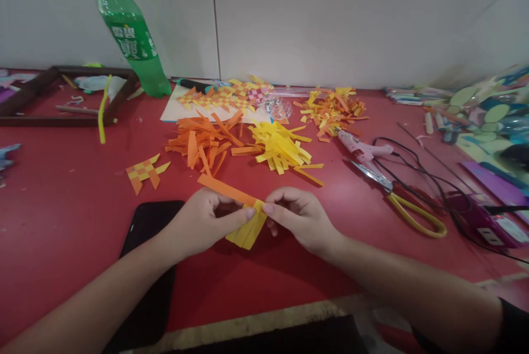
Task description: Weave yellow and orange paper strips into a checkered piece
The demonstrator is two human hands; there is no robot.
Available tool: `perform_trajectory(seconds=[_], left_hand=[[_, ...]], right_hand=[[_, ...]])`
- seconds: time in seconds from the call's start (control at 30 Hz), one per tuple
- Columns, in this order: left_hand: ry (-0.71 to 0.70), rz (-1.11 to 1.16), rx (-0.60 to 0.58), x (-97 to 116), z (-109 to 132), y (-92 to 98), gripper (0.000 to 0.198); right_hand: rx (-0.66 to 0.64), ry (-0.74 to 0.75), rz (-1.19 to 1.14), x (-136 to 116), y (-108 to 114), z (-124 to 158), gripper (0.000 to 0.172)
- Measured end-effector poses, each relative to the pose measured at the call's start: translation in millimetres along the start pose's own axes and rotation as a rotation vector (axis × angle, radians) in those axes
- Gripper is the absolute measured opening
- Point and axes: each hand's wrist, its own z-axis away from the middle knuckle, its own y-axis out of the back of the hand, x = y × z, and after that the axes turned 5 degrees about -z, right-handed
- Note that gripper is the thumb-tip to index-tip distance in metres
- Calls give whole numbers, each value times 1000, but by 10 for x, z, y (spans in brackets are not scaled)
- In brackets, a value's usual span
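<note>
Head view: near the front edge of the desk (372,243), left hand (206,221) and right hand (295,216) pinch an orange strip (225,188) across yellow strips (248,231), seemingly just begun; one woven piece (144,171) lies finished, loose piles (279,147) unused behind.

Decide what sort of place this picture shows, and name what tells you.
Probably a craft workroom: the red table holds heaps of orange strips and yellow strips of cut paper, a glue gun and scissors. The left hand and right hand pinch crossed strips.
</note>
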Motion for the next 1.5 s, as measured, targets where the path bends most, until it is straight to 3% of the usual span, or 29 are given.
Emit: perform_trajectory(seconds=[0.3,0.43,0.53,0.7,0.9,1.07,1.5], left_hand=[[-18,105,62,-2,-5,4,28],[43,259,191,-6,-25,43,37],[50,237,199,-16,-26,67,41],[-10,18,124,-36,-18,65,40],[-58,-11,180,-65,-31,81,31],[-52,64,171,-79,-21,99,31],[-215,-127,137,9,14,35,24]], right_hand=[[-22,-38,43,-8,43,-36,25],[-158,-119,167,-105,184,-89,14],[-230,-117,287,-195,260,-106,10],[-207,-94,318,-226,276,-119,16],[-124,-105,167,-147,289,-139,32],[-88,-70,127,-128,294,-136,30],[-78,-120,9,-101,165,-87,30]])
